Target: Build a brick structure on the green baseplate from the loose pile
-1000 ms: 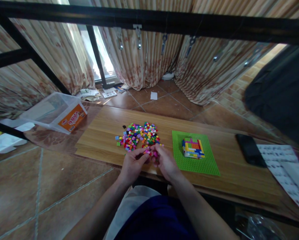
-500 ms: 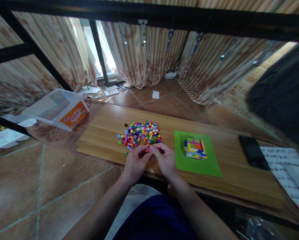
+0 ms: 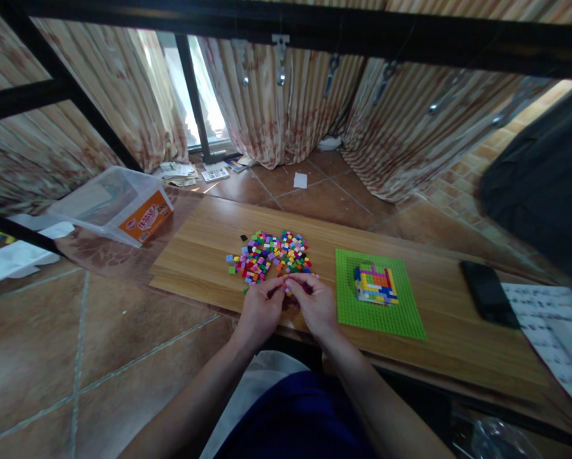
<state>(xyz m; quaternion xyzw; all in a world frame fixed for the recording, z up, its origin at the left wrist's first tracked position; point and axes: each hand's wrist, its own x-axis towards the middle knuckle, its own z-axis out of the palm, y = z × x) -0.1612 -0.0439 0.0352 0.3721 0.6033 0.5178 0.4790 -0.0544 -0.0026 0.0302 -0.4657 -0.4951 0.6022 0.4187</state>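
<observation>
My left hand (image 3: 262, 310) and my right hand (image 3: 313, 302) meet fingertip to fingertip over the front of the wooden table. Both are closed in a pinch on small pink toy bricks (image 3: 287, 291), mostly covered by the fingers. Just beyond them spreads a pile of loose, many-coloured toy bricks (image 3: 255, 260). Right of my right hand lies a green baseplate (image 3: 410, 312). On it stands a low, square brick structure (image 3: 376, 284) with white, blue, yellow and red walls.
The wooden table (image 3: 195, 242) runs across the view. A dark phone (image 3: 487, 293) and printed sheets (image 3: 548, 312) lie at its right end. On the left stands a clear plastic box (image 3: 123, 207) with an orange label. Black metal bars (image 3: 286, 32) cross overhead.
The fingertips of both hands have drawn slightly closer together around the pink bricks. The view has shifted a little; the pile and the structure on the baseplate look the same.
</observation>
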